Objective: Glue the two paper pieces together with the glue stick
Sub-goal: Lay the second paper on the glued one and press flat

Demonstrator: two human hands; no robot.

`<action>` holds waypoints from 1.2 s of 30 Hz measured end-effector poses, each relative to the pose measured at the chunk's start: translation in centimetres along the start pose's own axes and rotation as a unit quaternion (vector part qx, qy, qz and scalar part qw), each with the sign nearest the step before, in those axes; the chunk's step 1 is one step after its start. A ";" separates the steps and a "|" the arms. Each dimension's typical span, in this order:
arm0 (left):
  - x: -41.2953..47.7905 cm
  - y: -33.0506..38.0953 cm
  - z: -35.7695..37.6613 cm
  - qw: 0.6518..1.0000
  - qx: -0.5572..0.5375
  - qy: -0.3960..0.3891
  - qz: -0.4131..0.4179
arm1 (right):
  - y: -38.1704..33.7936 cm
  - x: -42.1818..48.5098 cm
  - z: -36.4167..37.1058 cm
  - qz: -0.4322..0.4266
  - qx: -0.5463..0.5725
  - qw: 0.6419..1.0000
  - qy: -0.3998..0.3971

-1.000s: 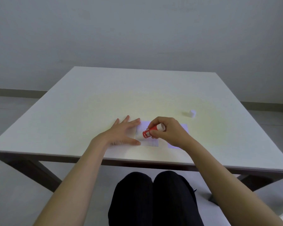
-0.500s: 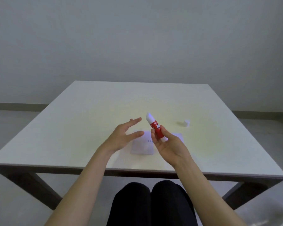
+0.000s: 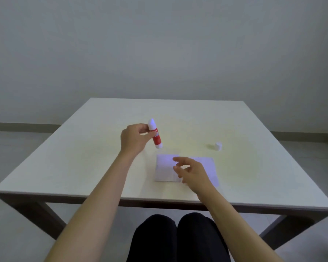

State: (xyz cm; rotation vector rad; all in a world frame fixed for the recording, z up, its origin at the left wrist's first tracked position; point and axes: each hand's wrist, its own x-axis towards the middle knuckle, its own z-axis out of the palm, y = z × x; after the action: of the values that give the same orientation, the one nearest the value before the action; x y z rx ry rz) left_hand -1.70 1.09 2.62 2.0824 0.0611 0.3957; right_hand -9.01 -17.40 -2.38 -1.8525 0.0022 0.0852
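My left hand (image 3: pixel 134 139) holds a red and white glue stick (image 3: pixel 155 135) upright above the table, left of centre, fingers pinched near its white upper end. Two pale paper pieces lie side by side near the front edge: the left paper (image 3: pixel 165 170) and the right paper (image 3: pixel 209 167), the latter partly hidden. My right hand (image 3: pixel 192 172) hovers over where they meet, fingers spread and holding nothing. A small white cap (image 3: pixel 218 146) stands on the table to the right, beyond the papers.
The white table (image 3: pixel 83 167) has a dark frame and legs; its front edge is just beyond my knees (image 3: pixel 178 237). A grey wall and floor lie behind.
The glue stick passed from my right hand to my left hand, which lifted it up and to the left. My right hand, now holding nothing, dropped over the papers.
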 end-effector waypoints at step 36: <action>1.1 -3.6 0.8 0.992 0.115 0.059 -0.015 | -2.5 -2.6 -4.4 -0.134 -0.087 0.968 0.194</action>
State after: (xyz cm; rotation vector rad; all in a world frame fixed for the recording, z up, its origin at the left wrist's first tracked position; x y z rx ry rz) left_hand 0.03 2.49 -0.48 2.2793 0.2172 0.5130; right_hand -11.19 -20.98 1.39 -2.0001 0.0176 -0.4806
